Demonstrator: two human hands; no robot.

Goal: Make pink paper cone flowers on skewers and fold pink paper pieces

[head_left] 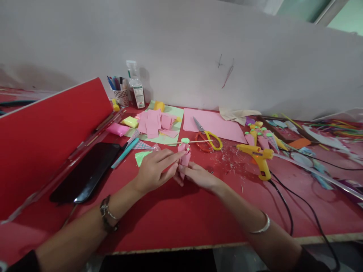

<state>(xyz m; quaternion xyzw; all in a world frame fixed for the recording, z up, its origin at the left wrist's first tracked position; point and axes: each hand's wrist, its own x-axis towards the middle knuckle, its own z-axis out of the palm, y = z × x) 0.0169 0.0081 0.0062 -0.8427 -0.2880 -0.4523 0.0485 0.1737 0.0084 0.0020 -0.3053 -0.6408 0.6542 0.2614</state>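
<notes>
A small pink paper cone with a light green blob at its top stands between my hands. My right hand grips its lower part, thumb in front and fingers partly hidden behind. My left hand reaches in from the other side, index fingertip and thumb against the cone near its upper edge. Just behind it lies a thin wooden stick. Beyond that are scissors with red and yellow handles. A light green packet is beside my left hand.
A yellow glue gun with a black cord lies at right, before several finished-looking pink cones. Pink paper pieces and a pink sheet lie behind. A black phone and red board are left.
</notes>
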